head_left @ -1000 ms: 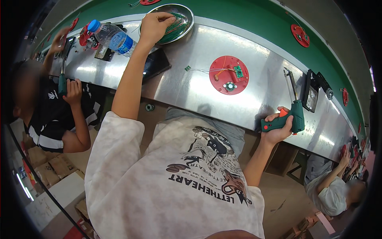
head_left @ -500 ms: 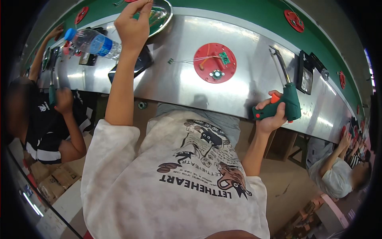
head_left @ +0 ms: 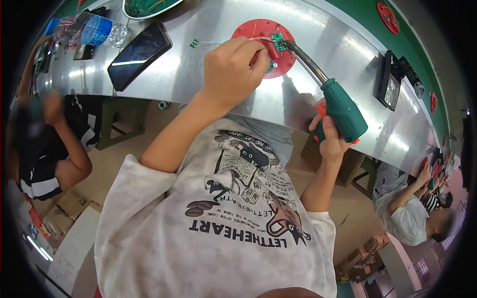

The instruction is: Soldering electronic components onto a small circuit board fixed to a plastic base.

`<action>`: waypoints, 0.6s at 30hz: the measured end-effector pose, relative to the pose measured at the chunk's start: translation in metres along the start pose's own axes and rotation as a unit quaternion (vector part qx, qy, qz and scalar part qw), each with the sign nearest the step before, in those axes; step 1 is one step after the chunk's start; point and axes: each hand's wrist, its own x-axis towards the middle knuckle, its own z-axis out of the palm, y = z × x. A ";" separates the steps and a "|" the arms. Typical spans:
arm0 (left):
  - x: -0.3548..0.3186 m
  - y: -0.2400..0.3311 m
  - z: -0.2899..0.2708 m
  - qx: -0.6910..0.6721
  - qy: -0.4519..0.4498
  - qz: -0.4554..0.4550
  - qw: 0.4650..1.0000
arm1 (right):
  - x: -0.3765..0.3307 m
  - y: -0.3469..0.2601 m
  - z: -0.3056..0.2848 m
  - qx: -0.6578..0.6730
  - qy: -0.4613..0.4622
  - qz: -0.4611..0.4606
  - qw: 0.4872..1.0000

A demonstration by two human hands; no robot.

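My right hand (head_left: 332, 143) grips a green soldering gun (head_left: 345, 109) with an orange trigger. Its long metal nose reaches up to the small green circuit board (head_left: 278, 41), and the tip is at or just above the board's edge. That board lies on a round red disc (head_left: 285, 65) on the metal bench. My left hand (head_left: 231, 72) is closed in a pinch over the disc's left part, with what looks like a thin wire between the fingertips running toward the board. White leads run left to a tiny green board (head_left: 194, 43).
A black phone (head_left: 139, 57) and a water bottle (head_left: 97, 31) lie on the bench (head_left: 189, 69) at left. Behind them stands a metal dish (head_left: 166, 7) of green wires. Black devices (head_left: 390, 82) sit at right. Other people work on both sides.
My left hand has come from the dish down to the disc and pinches beside the board. The soldering gun has swung left, its tip now at the board.
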 end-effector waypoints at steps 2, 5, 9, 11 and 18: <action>-0.002 -0.003 0.003 0.010 0.007 0.004 1.000 | 0.002 -0.001 -0.002 -0.004 -0.015 0.001 1.000; -0.004 -0.003 0.005 0.024 0.014 0.011 1.000 | 0.001 -0.001 -0.002 -0.003 -0.023 0.001 1.000; -0.004 -0.004 0.006 0.034 0.014 0.018 0.999 | 0.001 -0.004 0.000 -0.003 -0.016 0.018 1.000; -0.004 -0.005 0.006 0.041 0.010 0.013 0.999 | 0.000 -0.004 0.000 0.003 -0.014 0.028 1.000; -0.005 -0.007 0.007 0.049 0.006 0.017 0.999 | -0.001 -0.003 -0.001 0.044 0.008 0.080 0.996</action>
